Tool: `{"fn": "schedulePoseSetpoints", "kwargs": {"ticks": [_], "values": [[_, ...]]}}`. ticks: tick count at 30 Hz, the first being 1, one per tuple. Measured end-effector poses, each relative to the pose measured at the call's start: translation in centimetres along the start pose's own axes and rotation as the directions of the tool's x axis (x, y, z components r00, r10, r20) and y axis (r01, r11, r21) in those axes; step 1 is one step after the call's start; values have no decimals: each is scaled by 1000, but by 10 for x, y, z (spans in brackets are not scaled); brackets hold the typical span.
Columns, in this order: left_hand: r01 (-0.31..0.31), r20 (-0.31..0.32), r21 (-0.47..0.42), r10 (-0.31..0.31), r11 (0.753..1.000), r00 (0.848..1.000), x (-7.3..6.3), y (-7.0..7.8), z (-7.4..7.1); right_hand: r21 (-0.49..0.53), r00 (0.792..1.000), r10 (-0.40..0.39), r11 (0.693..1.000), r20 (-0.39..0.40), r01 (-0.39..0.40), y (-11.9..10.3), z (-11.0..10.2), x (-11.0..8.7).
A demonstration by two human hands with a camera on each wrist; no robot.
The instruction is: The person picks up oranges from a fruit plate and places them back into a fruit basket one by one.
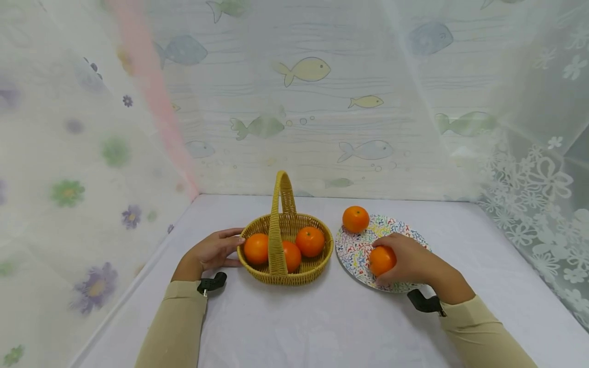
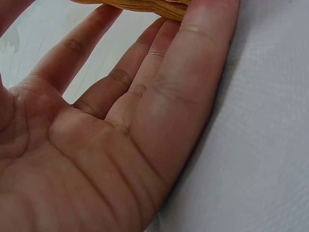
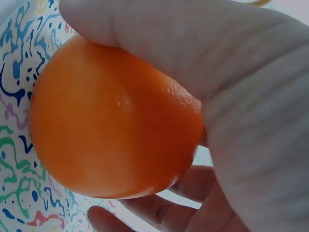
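My left hand (image 1: 216, 250) touches the left end of a yellow wicker basket (image 1: 294, 278) with spread, fairly straight fingers (image 2: 72, 46). Only a strip of the basket's wicker (image 2: 149, 7) shows at the top of the left wrist view. Three oranges lie in the basket, one (image 1: 310, 242) at the right and another (image 1: 255, 249) by my left hand; the handle partly covers the middle one. Over a round, colourfully patterned plate (image 1: 352, 255), my right hand (image 1: 409, 259) grips an orange (image 3: 111, 121) between thumb and fingers. Another orange (image 1: 356, 219) sits at the plate's far left edge.
A white cloth (image 1: 285, 327) covers the table under the basket and plate. Behind stands a pale curtain (image 1: 294, 117) printed with fish; a flowered sheet (image 1: 69, 204) hangs at the left and lacy fabric (image 1: 538, 214) at the right. The basket's tall handle (image 1: 276, 225) arches upward.
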State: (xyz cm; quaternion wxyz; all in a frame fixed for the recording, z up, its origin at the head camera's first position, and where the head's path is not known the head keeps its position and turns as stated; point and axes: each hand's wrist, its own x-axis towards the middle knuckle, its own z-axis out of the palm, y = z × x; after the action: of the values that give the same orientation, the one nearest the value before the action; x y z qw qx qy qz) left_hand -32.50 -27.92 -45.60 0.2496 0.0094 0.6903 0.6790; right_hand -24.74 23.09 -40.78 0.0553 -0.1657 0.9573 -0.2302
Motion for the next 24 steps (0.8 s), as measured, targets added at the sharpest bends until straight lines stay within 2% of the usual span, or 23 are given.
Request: {"fn": "schedulePoseSetpoints", "kwargs": {"ticks": [17, 24], "values": [[-16, 6, 14, 16, 1000, 1000, -6, 4, 4, 2, 999, -9, 1000, -47, 9, -2, -5, 0], [-14, 10, 3, 14, 1000, 1000, -4, 3, 2, 6, 998, -13, 1000, -61, 13, -4, -7, 0]]}}
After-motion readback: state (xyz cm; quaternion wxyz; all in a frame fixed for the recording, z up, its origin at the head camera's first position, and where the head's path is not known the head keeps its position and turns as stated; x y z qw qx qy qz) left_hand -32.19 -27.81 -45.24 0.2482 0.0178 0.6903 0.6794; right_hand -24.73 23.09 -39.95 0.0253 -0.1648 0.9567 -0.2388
